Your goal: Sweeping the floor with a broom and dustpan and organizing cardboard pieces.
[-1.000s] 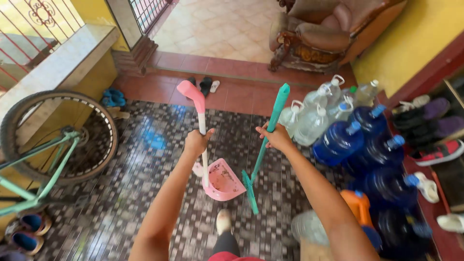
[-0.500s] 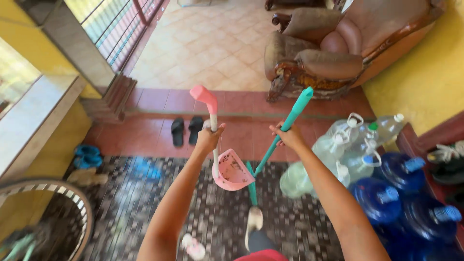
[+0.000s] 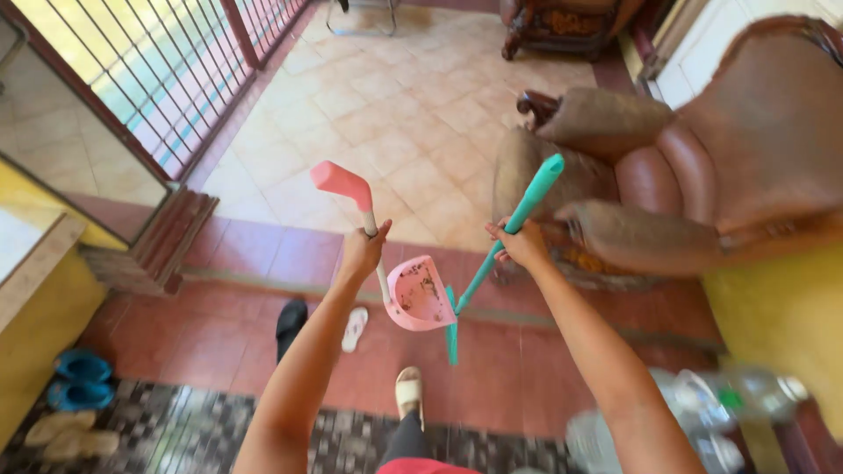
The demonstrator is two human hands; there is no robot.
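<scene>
The left hand (image 3: 362,248) is closed around the white shaft of a pink long-handled dustpan (image 3: 420,294), gripping it just below the angled pink grip at the top; the pan itself hangs in the air ahead of the person, its speckled, dirty inside turned toward the camera, over the red tiled floor (image 3: 237,342). The right hand (image 3: 520,244) is closed around the teal handle of a broom (image 3: 496,250), holding it about a third of the way down from the rounded top end, with the handle slanting down and to the left. The broom's narrow teal head hangs just beside the right edge of the dustpan, touching it or nearly so; which cannot be told. Both forearms reach forward from the bottom edge of the view, and a foot in a pale sandal (image 3: 407,392) shows between them on the red tiles. Left of the foot, a black slipper (image 3: 291,323) and a white slipper (image 3: 354,328) lie near each other on the same tiles. Farther left, a pair of blue sandals (image 3: 77,379) rests beside a yellow wall. Beyond a low step the floor turns to beige tile, where a brown upholstered armchair (image 3: 702,167) with carved wooden arms stands at the right. Clear plastic water bottles (image 3: 702,412), blurred, sit at the lower right corner, and a barred red metal gate (image 3: 176,70) runs along the upper left.
</scene>
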